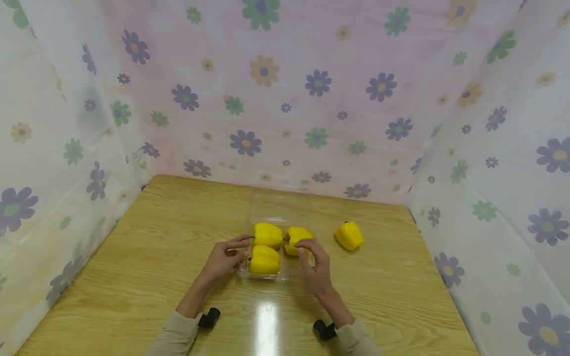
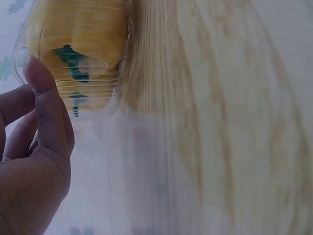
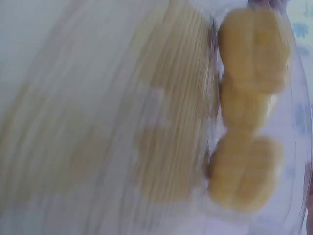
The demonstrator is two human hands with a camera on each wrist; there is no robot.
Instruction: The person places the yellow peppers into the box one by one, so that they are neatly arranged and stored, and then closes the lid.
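A clear plastic clamshell container (image 1: 291, 269) lies on the table with its lid folded back. Inside it, two yellow bell peppers (image 1: 267, 235) sit in the left half, one behind the other, stems to the left. A third yellow bell pepper (image 1: 297, 233) lies in the right half, at the back. My left hand (image 1: 226, 257) pinches the container's left rim; the left wrist view shows a fingertip (image 2: 36, 73) at that rim. My right hand (image 1: 317, 269) hovers at the third pepper with loosely bent fingers, overlapping it. Only a sliver of this hand shows in the right wrist view.
Another yellow bell pepper (image 1: 349, 236) lies on the wooden table (image 1: 178, 237), right of the container. Flower-patterned curtains (image 1: 285, 109) enclose the back and both sides. Black wrist cameras (image 1: 324, 330) stick out from both wrists.
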